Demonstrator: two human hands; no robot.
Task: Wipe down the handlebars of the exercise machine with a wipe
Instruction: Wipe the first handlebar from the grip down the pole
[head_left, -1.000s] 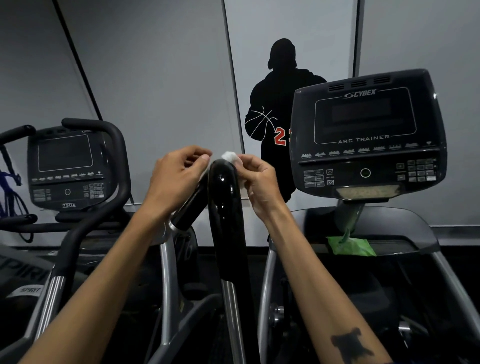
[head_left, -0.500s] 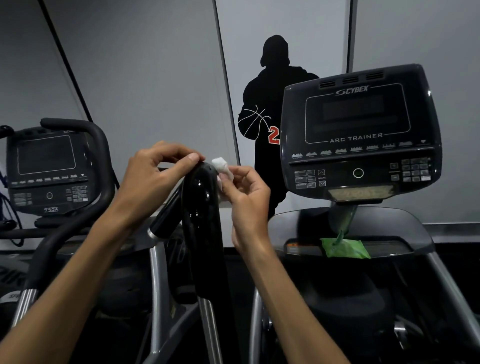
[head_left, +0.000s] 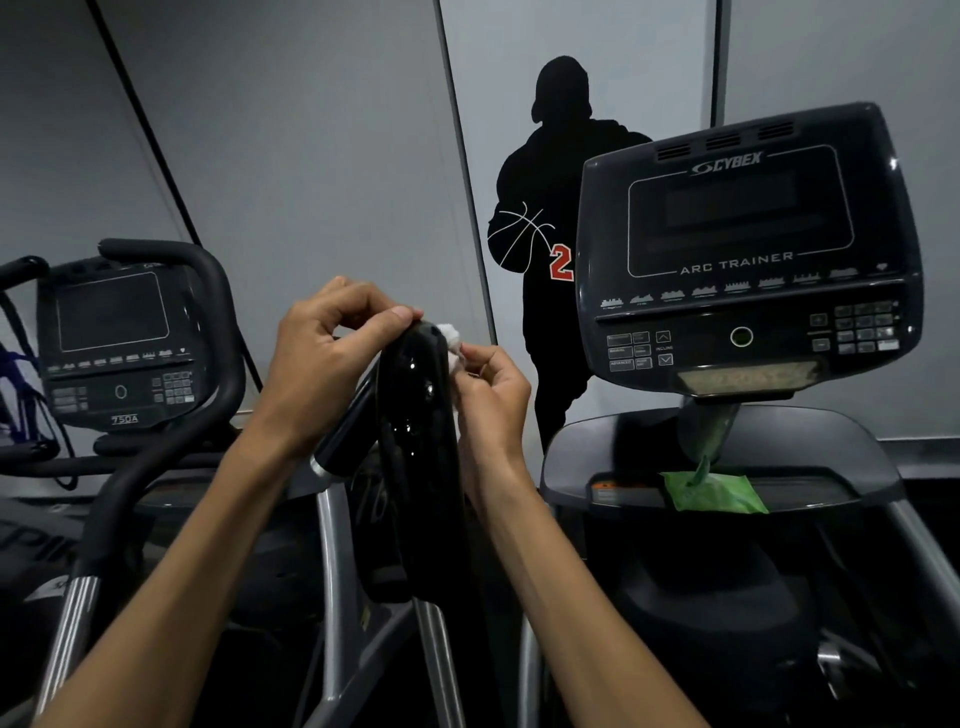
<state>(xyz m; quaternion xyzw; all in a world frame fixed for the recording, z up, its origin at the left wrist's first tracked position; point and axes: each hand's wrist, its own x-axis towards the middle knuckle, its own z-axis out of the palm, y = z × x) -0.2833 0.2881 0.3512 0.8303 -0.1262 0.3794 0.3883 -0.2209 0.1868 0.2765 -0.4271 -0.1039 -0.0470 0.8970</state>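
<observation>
A: Since a second ago the right hand (head_left: 488, 395) has slid off the crown of the handlebar (head_left: 415, 415) to its right flank, and the wipe (head_left: 451, 338) has dropped with it from the very tip to just below.

B: And the left hand (head_left: 322, 364)?

A: Much the same place. Thumb laid across the top of the bar, fingers curled loosely behind. I can't tell whether it pinches a corner of the wipe.

B: Who has the wipe, then?

A: The right hand, clearly. It pinches the white, bunched wipe against the bar's upper right side.

B: Any writing?

A: The console (head_left: 748, 254) on the right reads "CYBEX" and "ARC TRAINER", with "INCLINE" by the arrow keys. The second console (head_left: 119, 343) on the left reads "750A". The wall silhouette (head_left: 556, 228) holds a basketball and shows a red "2".

B: Room to move?

A: There is open grey wall behind the bar's tip. A second black grip (head_left: 343, 431) slants just left of the handlebar, under the left wrist. A green packet (head_left: 717, 491) lies on the right machine's tray (head_left: 831, 457), well apart from both hands.
</observation>
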